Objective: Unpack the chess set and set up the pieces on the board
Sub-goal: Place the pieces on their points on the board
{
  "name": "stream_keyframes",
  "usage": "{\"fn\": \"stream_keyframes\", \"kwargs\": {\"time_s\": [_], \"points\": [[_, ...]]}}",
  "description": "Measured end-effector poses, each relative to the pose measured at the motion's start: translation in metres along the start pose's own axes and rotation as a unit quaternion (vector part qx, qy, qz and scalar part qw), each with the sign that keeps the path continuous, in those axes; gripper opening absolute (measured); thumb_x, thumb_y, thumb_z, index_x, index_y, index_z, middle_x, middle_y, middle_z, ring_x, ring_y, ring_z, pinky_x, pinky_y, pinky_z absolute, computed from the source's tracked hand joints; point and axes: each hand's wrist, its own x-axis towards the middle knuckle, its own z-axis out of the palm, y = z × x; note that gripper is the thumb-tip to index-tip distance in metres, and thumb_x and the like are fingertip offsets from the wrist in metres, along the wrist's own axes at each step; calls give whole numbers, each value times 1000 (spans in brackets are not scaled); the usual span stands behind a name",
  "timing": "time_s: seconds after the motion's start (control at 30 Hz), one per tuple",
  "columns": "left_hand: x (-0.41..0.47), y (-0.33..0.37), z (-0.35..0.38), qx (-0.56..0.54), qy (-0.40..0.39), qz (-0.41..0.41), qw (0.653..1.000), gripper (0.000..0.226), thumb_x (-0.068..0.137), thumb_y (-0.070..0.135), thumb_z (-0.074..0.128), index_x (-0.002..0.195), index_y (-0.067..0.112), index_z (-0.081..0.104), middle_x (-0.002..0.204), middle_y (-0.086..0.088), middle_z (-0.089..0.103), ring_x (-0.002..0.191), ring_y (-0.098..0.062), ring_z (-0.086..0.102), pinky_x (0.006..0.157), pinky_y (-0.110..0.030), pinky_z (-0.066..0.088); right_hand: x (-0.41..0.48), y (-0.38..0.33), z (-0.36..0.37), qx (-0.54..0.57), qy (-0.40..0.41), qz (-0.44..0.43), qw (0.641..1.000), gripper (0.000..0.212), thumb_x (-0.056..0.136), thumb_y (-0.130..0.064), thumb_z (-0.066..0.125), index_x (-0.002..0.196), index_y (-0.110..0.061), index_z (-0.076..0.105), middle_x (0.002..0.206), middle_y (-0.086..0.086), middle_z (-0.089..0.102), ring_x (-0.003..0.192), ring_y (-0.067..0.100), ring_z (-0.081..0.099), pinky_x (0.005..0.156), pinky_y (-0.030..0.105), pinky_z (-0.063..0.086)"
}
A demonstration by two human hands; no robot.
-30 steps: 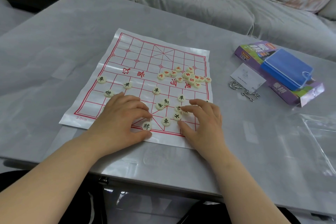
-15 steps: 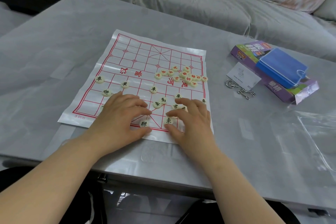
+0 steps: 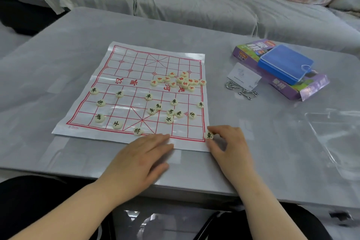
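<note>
A white paper board (image 3: 136, 68) with a red grid lies flat on the grey table. Cream discs with black characters (image 3: 171, 112) are spread over its near half. A cluster of red-character discs (image 3: 181, 81) sits near the river line at the right. My right hand (image 3: 228, 146) pinches one black-character disc (image 3: 209, 135) at the board's near right corner. My left hand (image 3: 142, 159) rests flat on the near margin of the board, fingers straight, just right of the black general disc (image 3: 137, 131).
A purple game box (image 3: 303, 87) with a blue plastic case (image 3: 285, 63) on it lies at the right. A white card (image 3: 243, 76) and metal wire puzzle rings (image 3: 241, 89) lie beside it. A clear plastic bag (image 3: 335, 134) is at the far right. A covered sofa (image 3: 194, 6) stands behind the table.
My right hand carried a black disc from the middle of the near rows to the near right corner. My left hand slid back off the pieces onto the board's near margin.
</note>
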Motion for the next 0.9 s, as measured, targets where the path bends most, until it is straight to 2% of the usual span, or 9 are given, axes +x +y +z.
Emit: {"fn": "stream_keyframes", "kwargs": {"time_s": [0.1,0.23,0.33,0.47,0.5,0.57,0.67,0.8,0.9], "points": [[1,3,2,15,-2,-21,1000,67,94,51,9,107,18,66,112,1,67,108,-9,44,91,-24,41,-1,0,3,-5,-4,-16,1000,22,85,-19,60,106,-13,66,100,-2,64,91,11,42,78,17,27],[1,4,2,35,-6,-29,999,68,94,53,10,104,19,68,111,1,67,108,-8,43,93,-28,40,-2,-2,8,-35,-8,-22,999,30,75,-26,53,95,-11,70,91,3,69,85,22,53,76,26,32],[1,5,3,37,5,-28,999,68,93,53,11,104,17,68,110,-1,67,108,-9,42,97,-30,27,-1,-3,10,-56,-1,-27,998,25,70,-23,58,87,-11,71,86,5,69,78,26,57,70,29,35],[0,5,4,42,12,-34,998,69,93,53,9,104,20,68,110,3,67,108,-8,43,87,-32,48,-2,-3,9,-49,-7,-26,998,24,74,-21,60,91,-9,71,95,8,66,86,28,54,75,29,32],[0,5,4,38,11,-34,999,69,93,53,9,103,20,68,110,3,67,107,-9,43,87,-32,49,-2,-3,8,-44,-7,-26,999,22,77,-19,61,94,-9,70,98,8,65,89,28,52,77,28,30],[1,5,4,32,12,-32,999,69,93,53,10,103,19,68,109,2,68,107,-9,43,95,-28,39,-2,-3,6,-49,-7,-20,999,21,81,-20,62,101,-12,67,103,3,60,91,21,45,78,24,26],[1,5,4,23,23,-30,999,69,93,54,10,101,18,69,108,1,68,105,-9,44,93,-27,34,-2,0,4,-73,-23,3,997,26,85,-28,57,109,-21,62,107,-5,54,91,8,32,78,19,22],[2,5,2,17,20,-35,999,69,92,54,9,100,21,69,108,3,67,105,-9,43,91,-26,39,-2,-2,3,-59,-38,7,997,29,84,-27,59,112,-22,60,107,-5,54,90,7,31,78,18,21],[2,4,3,14,34,-29,999,57,91,52,24,100,17,69,107,-1,68,105,-11,43,95,-29,29,-2,-2,3,-59,-44,5,997,29,84,-27,59,112,-22,60,108,-5,54,91,6,32,78,18,21]]}}
